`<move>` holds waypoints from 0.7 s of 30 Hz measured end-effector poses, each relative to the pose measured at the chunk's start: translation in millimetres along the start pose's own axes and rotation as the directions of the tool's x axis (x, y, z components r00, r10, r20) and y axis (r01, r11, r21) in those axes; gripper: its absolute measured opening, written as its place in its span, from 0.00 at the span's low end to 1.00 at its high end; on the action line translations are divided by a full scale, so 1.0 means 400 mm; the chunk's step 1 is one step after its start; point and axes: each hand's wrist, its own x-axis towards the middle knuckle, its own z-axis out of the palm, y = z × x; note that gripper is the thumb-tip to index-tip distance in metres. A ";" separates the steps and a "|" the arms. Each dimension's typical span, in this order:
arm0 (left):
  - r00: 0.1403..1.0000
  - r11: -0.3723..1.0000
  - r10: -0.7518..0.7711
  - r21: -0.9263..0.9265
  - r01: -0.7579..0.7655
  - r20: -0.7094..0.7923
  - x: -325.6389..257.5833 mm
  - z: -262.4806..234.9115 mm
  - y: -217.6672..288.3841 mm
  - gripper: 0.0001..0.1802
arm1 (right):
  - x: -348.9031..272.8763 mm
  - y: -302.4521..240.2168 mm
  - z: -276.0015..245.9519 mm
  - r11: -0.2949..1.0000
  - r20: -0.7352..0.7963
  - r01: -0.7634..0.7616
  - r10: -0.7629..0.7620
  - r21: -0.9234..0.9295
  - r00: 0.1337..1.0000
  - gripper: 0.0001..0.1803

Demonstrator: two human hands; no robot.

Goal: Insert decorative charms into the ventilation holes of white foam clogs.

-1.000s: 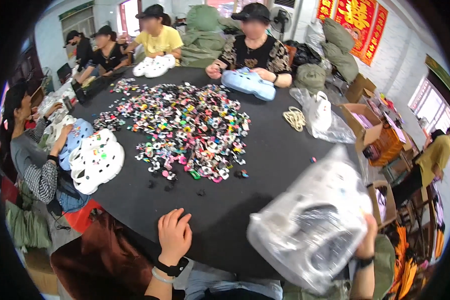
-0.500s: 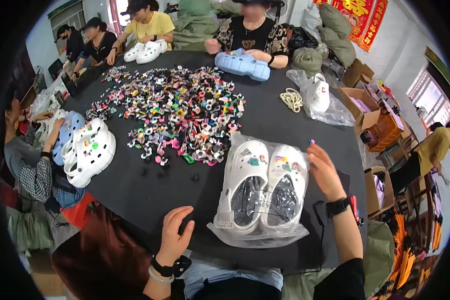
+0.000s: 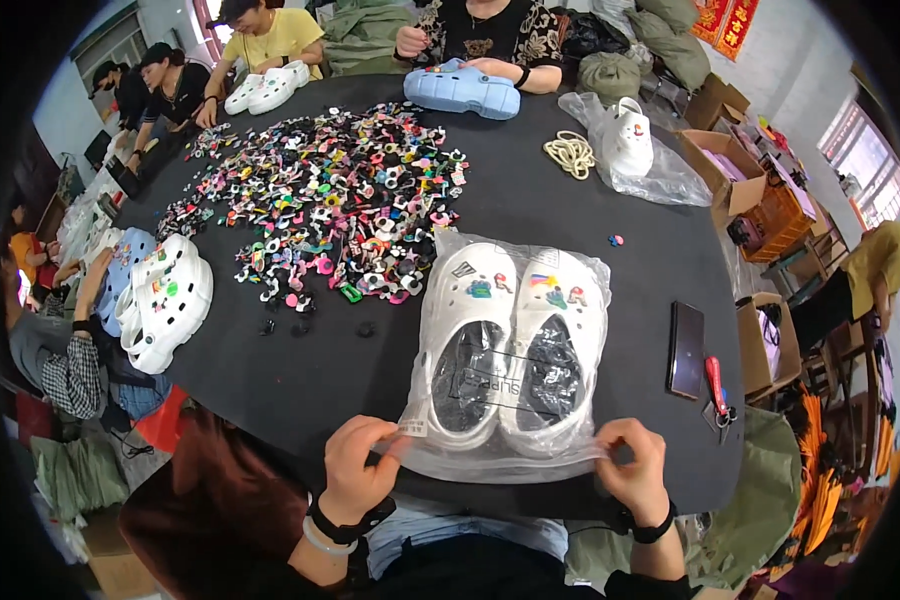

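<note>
A pair of white clogs (image 3: 460,385) with colourful charms on the toes lies side by side inside a clear plastic bag (image 3: 510,467), heels toward me. My left hand (image 3: 362,465) pinches the bag's near left corner between thumb and fingers. At the near right corner, my right hand (image 3: 634,468) grips the edge the same way. The near edge of the bag stretches between both hands. Beyond the bag's far right corner, a small loose charm (image 3: 616,240) rests on the black table (image 3: 300,370).
A wide heap of colourful shoe charms (image 3: 340,200) covers the middle of the table. White clogs (image 3: 170,300) stand at left; a phone (image 3: 686,348) and keys with a red fob (image 3: 714,385) lie at right. Across the table, a co-worker handles a blue clog (image 3: 462,90).
Both hands were apart from the bag; now each grips a near corner. My right hand came back from beside the small charm, exposing the phone and keys. The view has shifted slightly.
</note>
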 end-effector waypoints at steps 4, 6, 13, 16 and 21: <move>0.993 0.992 0.042 0.120 -0.029 -0.109 0.046 -0.023 0.006 0.11 | -0.020 -0.050 0.032 0.998 -0.251 0.016 -0.033 -0.068 0.967 0.13; 0.986 0.986 0.005 0.164 0.023 -0.167 0.052 -0.037 -0.007 0.10 | -0.020 -0.067 0.051 0.978 -0.158 0.147 -0.170 -0.145 0.973 0.16; 0.966 0.950 -0.221 0.194 0.244 -0.133 0.007 -0.064 -0.031 0.18 | -0.020 -0.091 0.084 0.991 0.157 0.123 -0.129 0.048 0.979 0.24; 0.990 0.985 -0.089 0.160 0.071 0.110 -0.027 -0.050 0.016 0.12 | 0.011 -0.107 0.057 0.984 0.213 0.121 -0.147 0.133 0.966 0.24; 0.903 0.874 0.214 0.339 -0.347 0.372 0.026 0.023 0.073 0.21 | 0.020 -0.051 0.028 0.972 0.133 0.060 -0.092 0.228 0.987 0.24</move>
